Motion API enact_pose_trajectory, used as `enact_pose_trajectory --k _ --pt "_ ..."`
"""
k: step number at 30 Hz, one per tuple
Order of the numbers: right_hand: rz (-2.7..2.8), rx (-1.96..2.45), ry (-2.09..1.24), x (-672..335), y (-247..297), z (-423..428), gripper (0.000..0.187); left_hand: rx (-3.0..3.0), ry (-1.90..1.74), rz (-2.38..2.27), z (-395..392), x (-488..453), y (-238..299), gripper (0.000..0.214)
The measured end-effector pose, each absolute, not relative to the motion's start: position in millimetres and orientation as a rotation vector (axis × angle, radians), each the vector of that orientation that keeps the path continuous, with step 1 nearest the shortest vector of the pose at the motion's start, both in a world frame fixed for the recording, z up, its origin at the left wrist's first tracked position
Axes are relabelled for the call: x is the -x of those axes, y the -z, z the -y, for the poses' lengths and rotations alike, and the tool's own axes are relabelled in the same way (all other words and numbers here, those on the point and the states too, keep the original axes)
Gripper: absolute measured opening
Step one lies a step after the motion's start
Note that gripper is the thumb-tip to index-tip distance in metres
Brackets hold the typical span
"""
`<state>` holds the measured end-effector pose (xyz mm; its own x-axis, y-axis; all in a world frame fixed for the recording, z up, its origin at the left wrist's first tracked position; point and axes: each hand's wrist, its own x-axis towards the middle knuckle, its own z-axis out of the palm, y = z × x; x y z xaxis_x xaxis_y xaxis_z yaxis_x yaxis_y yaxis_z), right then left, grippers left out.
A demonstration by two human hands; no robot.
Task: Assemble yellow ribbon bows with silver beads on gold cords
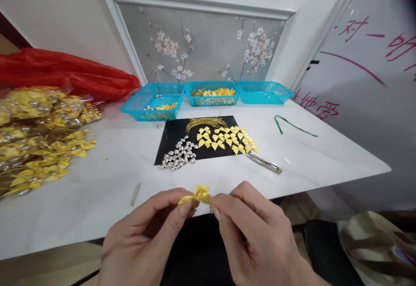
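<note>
My left hand (146, 238) and my right hand (256, 238) meet at the near table edge, both pinching one small yellow ribbon bow (199, 194). A bit of silver shows under my right fingertips, too small to name. Beyond them a black mat (169, 141) carries a heap of silver beads (180, 154), several yellow bows (227, 139) and a bundle of thin gold wires (204, 122).
Three blue baskets (264, 92) line the wall at the back. A clear bag of finished bows (35, 130) and a red bag (68, 73) fill the left. Metal tweezers (264, 163) and a green wire (294, 125) lie right of the mat on the white table (97, 182).
</note>
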<state>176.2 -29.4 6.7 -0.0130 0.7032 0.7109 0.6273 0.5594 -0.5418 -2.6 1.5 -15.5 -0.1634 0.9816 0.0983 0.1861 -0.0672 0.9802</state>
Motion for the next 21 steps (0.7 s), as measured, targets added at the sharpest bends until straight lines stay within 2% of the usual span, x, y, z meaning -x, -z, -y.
enact_pose_trajectory --k 14,21 --pt "1.733 1.126 -0.111 -176.3 -7.3 30.1 0.026 -1.577 -1.306 -1.559 3.2 -3.2 3.4 0.011" --pt "1.689 1.134 -0.217 -175.5 -2.6 29.9 0.026 -1.535 -1.302 -1.506 0.2 0.2 7.2 0.014"
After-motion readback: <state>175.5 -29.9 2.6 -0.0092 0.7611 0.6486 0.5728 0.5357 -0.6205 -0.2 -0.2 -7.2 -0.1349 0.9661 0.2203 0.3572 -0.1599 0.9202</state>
